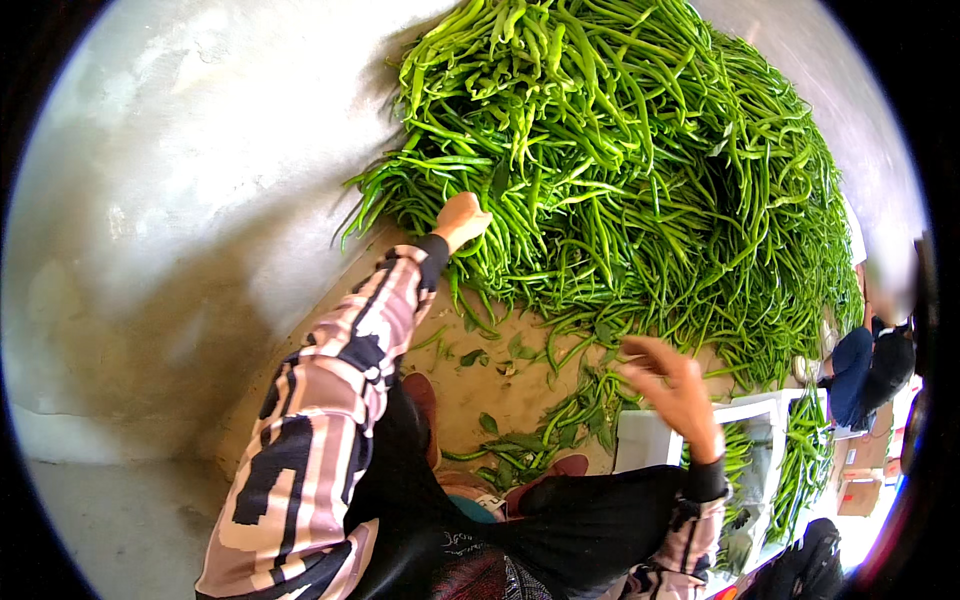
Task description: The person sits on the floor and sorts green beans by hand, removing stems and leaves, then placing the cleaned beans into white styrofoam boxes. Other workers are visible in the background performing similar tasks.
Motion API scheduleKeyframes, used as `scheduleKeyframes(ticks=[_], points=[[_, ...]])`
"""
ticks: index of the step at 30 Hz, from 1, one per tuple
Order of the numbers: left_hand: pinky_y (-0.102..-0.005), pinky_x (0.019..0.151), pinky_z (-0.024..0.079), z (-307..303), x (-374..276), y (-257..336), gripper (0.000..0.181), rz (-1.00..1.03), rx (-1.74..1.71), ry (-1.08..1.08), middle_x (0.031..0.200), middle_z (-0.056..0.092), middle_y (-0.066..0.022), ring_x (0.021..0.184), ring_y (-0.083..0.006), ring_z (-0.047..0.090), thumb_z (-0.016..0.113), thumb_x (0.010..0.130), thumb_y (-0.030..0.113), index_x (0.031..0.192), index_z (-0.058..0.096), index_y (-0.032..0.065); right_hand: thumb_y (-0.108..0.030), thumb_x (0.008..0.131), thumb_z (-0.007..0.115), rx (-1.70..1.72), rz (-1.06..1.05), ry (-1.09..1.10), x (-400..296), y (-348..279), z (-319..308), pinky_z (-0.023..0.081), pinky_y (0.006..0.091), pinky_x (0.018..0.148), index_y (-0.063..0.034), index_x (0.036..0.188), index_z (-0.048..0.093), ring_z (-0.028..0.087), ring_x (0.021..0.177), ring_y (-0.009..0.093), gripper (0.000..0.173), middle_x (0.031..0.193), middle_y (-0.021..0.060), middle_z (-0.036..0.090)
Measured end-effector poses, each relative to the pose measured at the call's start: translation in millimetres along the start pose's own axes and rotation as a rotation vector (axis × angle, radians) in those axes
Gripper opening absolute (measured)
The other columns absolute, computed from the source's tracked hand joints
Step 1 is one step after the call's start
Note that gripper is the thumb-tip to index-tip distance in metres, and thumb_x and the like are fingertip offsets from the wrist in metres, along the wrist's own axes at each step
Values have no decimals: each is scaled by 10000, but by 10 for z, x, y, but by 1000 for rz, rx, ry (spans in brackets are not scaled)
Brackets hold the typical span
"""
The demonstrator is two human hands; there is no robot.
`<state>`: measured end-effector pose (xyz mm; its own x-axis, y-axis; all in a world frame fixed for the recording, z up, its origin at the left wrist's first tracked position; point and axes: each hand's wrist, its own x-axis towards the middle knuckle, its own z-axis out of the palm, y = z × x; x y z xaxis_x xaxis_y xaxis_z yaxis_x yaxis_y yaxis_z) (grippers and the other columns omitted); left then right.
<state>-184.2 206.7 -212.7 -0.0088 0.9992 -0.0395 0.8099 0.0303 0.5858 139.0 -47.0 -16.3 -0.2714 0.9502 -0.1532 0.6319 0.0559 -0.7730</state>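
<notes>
A large heap of long green chili peppers rises from the floor against the wall. My left hand touches the heap's lower left side, its fingers curled down among the peppers; what lies under them is hidden. Held in the air beyond the heap's near edge, my right hand is slightly blurred, with fingers apart and nothing visible in it. Just below it stands a white foam box. Peppers lie inside, partly covered by my right forearm.
Loose peppers and leaves are scattered on the brown floor around my shoes. A pale wall bounds the left. Another box of peppers, cardboard boxes and a person in dark clothes are at right.
</notes>
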Motion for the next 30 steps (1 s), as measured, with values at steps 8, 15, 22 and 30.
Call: scheduleKeyframes(ticks=[8, 15, 22, 30], points=[[-357, 533, 532, 188, 54, -179, 309, -89, -109, -109, 765, 651, -172, 567, -228, 649, 668, 807, 281, 843, 600, -18, -188, 845, 682, 266, -85, -206, 705, 125, 747, 526, 307, 762, 23, 1146, 605, 672, 850, 198, 376, 988, 149, 683], [-266, 617, 533, 27, -1221, 537, 302, -322, -1181, -443, 817, 613, -43, 687, -131, 616, 740, 801, 255, 938, 610, 19, -315, 816, 707, 210, -38, 156, 1184, 675, 1238, 505, 320, 644, 53, 1000, 631, 629, 682, 204, 419, 825, 144, 669], [-296, 667, 526, 24, -944, 297, 248, -237, -1039, -144, 917, 655, -61, 796, -154, 639, 681, 856, 229, 988, 628, 27, -307, 862, 666, 434, 128, 16, 769, 410, 1042, 360, 281, 478, 34, 746, 587, 432, 524, 78, 369, 568, 30, 523], [-424, 751, 494, -43, -58, -62, 176, 480, 244, 482, 954, 594, -121, 867, -331, 596, 645, 756, 80, 928, 609, 66, -231, 847, 690, 438, 168, 197, 345, 382, 671, 334, 239, 450, 9, 720, 576, 418, 505, 38, 295, 563, 3, 549]])
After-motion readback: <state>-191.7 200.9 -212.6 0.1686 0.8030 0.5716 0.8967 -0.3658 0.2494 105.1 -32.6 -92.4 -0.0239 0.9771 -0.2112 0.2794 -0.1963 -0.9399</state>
